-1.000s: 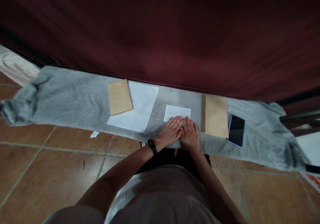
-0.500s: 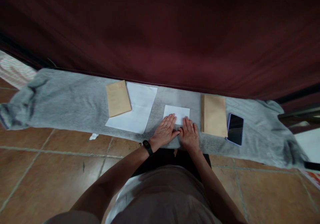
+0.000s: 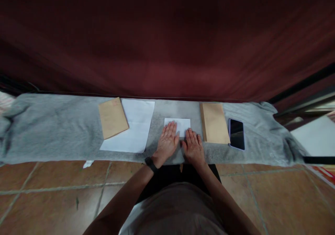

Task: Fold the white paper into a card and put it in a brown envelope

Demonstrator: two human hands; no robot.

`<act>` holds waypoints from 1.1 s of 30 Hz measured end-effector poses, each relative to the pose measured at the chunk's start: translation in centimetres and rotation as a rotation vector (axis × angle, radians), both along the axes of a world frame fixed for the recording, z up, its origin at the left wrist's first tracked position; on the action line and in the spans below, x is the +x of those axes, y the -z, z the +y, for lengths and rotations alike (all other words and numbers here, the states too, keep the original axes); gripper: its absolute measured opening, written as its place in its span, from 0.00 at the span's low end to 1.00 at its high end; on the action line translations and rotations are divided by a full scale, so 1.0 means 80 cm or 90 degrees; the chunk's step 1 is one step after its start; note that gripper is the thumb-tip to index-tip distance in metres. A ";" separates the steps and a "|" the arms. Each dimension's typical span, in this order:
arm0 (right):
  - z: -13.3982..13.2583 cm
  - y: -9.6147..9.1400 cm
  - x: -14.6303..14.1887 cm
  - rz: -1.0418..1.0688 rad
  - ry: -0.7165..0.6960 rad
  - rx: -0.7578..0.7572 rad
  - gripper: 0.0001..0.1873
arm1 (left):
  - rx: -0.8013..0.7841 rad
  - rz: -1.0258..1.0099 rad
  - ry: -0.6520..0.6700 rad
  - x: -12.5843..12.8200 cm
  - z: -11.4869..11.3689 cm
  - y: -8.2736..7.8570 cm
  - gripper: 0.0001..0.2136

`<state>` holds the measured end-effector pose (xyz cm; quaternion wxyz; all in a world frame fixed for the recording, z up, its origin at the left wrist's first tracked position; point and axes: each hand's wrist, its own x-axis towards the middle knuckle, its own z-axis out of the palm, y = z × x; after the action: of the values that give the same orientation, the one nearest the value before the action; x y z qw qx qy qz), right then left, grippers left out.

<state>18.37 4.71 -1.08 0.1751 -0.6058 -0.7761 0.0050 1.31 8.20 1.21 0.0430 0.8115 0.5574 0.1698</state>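
A small white sheet, perhaps folded paper (image 3: 183, 126), lies flat on the grey cloth in front of me. My left hand (image 3: 168, 140) rests flat with its fingers stretched over the paper's left part, covering its near left corner. At the near right corner lies my right hand (image 3: 194, 147), flat too, its fingertips at the paper's edge. Neither hand grips anything. To the right of my right hand is a stack of brown envelopes (image 3: 215, 123). Left of my left hand, larger white paper (image 3: 140, 123) lies partly under another brown envelope or small stack (image 3: 113, 118).
A phone (image 3: 236, 134) in a light purple case lies right of the envelope stack. The grey cloth (image 3: 65, 130) covers a long narrow surface, with a dark red curtain (image 3: 167, 74) behind it. A white scrap (image 3: 88, 164) is on the tiled floor (image 3: 60, 200).
My view has tilted and shifted a little. My left hand has slid farther up over the small paper, and the gap between my two thumbs has widened. The envelopes and phone stay put.
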 end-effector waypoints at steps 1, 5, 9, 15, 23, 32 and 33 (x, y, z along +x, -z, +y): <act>0.000 0.000 0.000 -0.003 -0.003 0.001 0.31 | -0.011 0.004 0.041 0.011 0.006 0.000 0.27; 0.000 -0.001 0.001 -0.011 -0.013 0.005 0.29 | -0.044 0.034 0.100 0.037 0.027 0.004 0.26; 0.001 -0.003 0.003 0.003 -0.008 0.005 0.27 | -0.032 0.056 0.036 0.018 0.040 0.013 0.27; 0.032 -0.010 0.010 0.064 0.029 -0.026 0.23 | -0.015 0.058 -0.087 -0.027 0.037 0.021 0.28; 0.116 -0.019 0.007 0.095 0.056 -0.067 0.26 | 0.002 0.041 -0.114 -0.036 0.030 0.018 0.28; 0.148 -0.027 0.014 0.252 0.094 -0.122 0.20 | 0.012 0.032 -0.109 -0.040 0.028 0.011 0.27; 0.149 -0.030 0.017 0.275 0.091 -0.127 0.18 | 0.019 0.022 -0.108 -0.040 0.026 0.009 0.27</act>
<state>19.71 16.61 1.31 0.2761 -0.6584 -0.6715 0.1985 -1.90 10.29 0.46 0.0066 0.7649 0.6221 0.1669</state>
